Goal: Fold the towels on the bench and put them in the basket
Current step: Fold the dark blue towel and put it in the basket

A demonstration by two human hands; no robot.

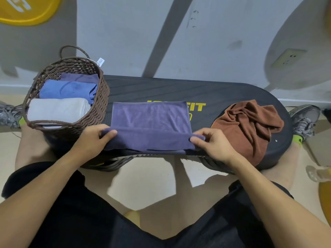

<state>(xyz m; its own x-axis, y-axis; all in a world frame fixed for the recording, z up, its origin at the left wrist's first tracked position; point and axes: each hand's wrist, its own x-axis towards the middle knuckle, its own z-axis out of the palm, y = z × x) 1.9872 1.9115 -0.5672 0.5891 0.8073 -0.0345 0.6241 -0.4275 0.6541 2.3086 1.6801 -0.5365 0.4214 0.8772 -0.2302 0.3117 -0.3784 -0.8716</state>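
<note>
The purple towel (150,120) on the bench (179,88) is pinched at its near fold by the left hand (91,138) and the right hand (213,145), beside the basket (102,97).

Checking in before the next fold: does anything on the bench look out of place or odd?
Nothing is spilled or damaged. The brown towel lies crumpled at the right end of the bench, one edge hanging over the near side, still unfolded. The purple towel lies square, and the basket stands upright.
</note>
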